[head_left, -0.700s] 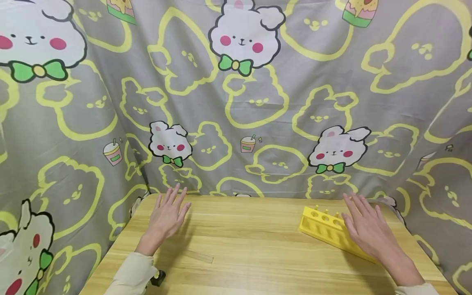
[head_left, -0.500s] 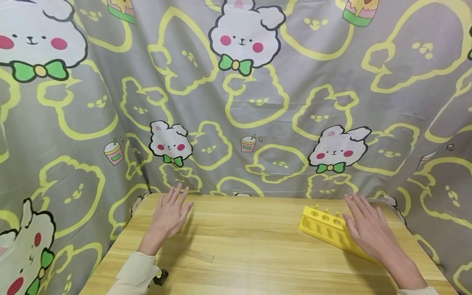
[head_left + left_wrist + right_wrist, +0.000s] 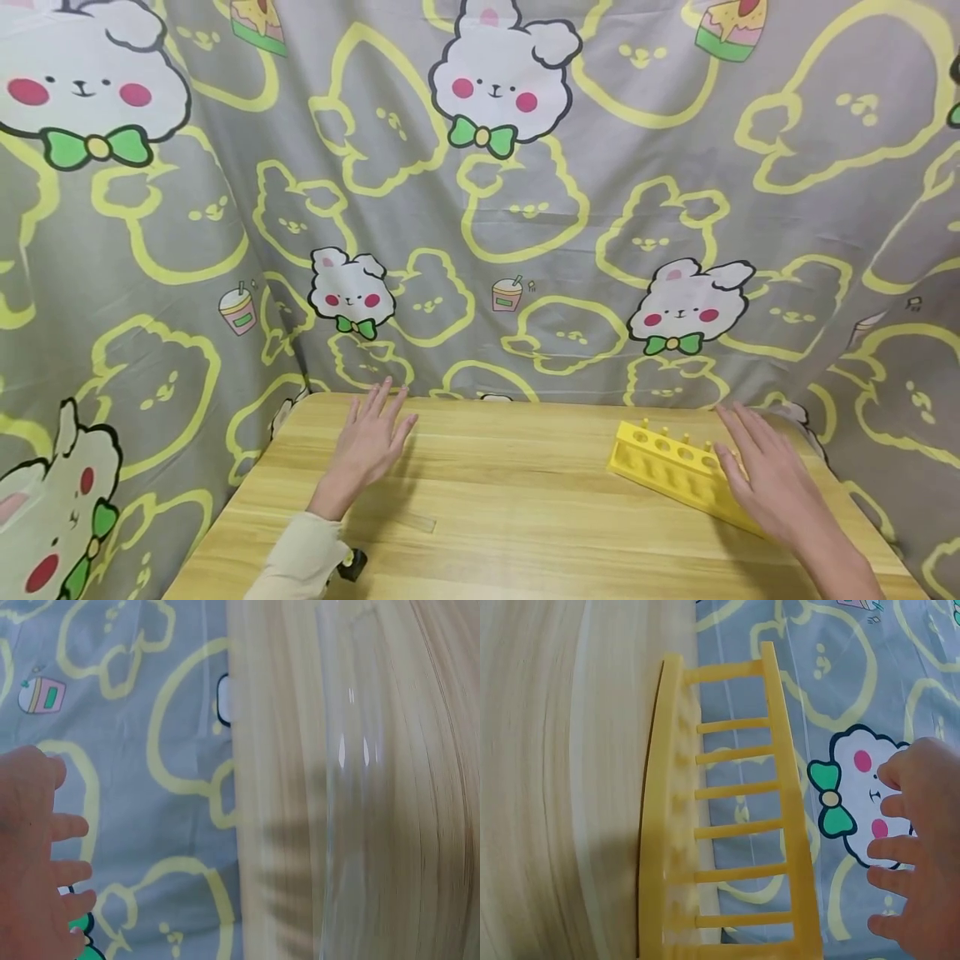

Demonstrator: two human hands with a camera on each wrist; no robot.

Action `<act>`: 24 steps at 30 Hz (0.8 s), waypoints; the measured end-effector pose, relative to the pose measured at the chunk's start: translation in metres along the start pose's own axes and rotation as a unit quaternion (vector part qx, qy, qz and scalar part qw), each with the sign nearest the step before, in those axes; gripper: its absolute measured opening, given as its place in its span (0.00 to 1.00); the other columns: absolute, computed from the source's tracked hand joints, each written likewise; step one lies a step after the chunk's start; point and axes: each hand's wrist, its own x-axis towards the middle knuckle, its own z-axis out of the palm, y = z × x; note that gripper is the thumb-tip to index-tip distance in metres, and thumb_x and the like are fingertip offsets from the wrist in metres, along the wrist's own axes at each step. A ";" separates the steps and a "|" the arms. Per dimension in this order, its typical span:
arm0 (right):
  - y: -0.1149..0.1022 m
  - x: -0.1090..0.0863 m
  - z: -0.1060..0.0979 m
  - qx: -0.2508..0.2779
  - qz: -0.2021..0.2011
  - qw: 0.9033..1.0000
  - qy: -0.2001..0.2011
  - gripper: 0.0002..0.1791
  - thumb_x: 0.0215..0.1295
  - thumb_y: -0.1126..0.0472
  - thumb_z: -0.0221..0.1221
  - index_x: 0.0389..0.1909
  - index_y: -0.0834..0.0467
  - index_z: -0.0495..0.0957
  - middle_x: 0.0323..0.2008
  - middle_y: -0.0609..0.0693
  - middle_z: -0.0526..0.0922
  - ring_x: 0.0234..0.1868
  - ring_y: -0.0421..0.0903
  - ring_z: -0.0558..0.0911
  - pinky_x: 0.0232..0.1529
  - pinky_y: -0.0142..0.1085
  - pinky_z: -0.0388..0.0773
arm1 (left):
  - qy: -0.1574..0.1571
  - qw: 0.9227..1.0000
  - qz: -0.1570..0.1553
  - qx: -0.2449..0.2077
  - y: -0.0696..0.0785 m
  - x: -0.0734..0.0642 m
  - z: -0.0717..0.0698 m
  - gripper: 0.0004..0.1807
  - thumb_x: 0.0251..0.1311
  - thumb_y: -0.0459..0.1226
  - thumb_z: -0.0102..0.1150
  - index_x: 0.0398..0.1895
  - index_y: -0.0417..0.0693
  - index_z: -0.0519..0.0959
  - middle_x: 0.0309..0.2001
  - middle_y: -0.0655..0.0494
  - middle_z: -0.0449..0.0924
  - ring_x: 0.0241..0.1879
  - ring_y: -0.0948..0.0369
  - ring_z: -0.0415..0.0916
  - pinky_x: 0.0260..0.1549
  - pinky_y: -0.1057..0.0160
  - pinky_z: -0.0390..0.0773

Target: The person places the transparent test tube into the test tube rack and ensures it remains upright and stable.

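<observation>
My left hand [image 3: 369,442] is over the left part of the table, fingers straight and spread, with nothing in it. Below it lies a clear tube [image 3: 356,795], which looks like a test tube; in the head view my left arm partly covers it. On the right stands a yellow test tube rack [image 3: 667,490] with round holes along its top and a row of pegs behind. My right hand [image 3: 774,482] hovers over the rack's near right end and hides part of it. Its fingers are extended, and in the right wrist view they are apart from the rack [image 3: 654,855].
The wooden table [image 3: 517,500] reaches back to a grey curtain [image 3: 420,217] printed with rabbits, which also hangs along both sides. A small black device [image 3: 351,565] sits at my left cuff.
My left hand has moved to the right over the table. The right hand has shifted slightly right and toward me, uncovering more of the rack. The head view has tilted a little.
</observation>
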 end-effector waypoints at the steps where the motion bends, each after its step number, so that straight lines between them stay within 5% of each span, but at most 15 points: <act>1: 0.000 0.000 0.001 0.003 -0.001 1.000 0.002 0.32 0.79 0.61 0.52 0.79 0.60 0.57 0.73 0.73 0.60 0.70 0.75 0.60 0.76 0.63 0.43 | 0.002 1.000 -0.001 -0.001 0.002 -0.001 0.000 0.35 0.81 0.57 0.34 0.79 0.46 0.61 0.80 0.39 0.48 0.78 0.40 0.47 0.76 0.36 0.40; 11: 0.004 -0.006 -0.004 0.042 0.045 0.998 -0.017 0.33 0.80 0.58 0.51 0.81 0.57 0.54 0.74 0.71 0.58 0.68 0.78 0.59 0.72 0.71 0.42 | 0.010 1.000 0.004 -0.023 0.020 -0.004 0.002 0.33 0.81 0.56 0.38 0.79 0.48 0.61 0.79 0.39 0.52 0.77 0.40 0.51 0.76 0.37 0.43; 24: 0.005 -0.015 -0.002 0.061 0.109 0.991 -0.038 0.30 0.79 0.54 0.55 0.71 0.68 0.66 0.66 0.76 0.66 0.62 0.80 0.63 0.60 0.78 0.53 | 0.032 0.996 0.048 -0.071 0.056 0.004 0.005 0.30 0.80 0.54 0.41 0.74 0.46 0.69 0.76 0.39 0.60 0.75 0.42 0.58 0.76 0.41 0.50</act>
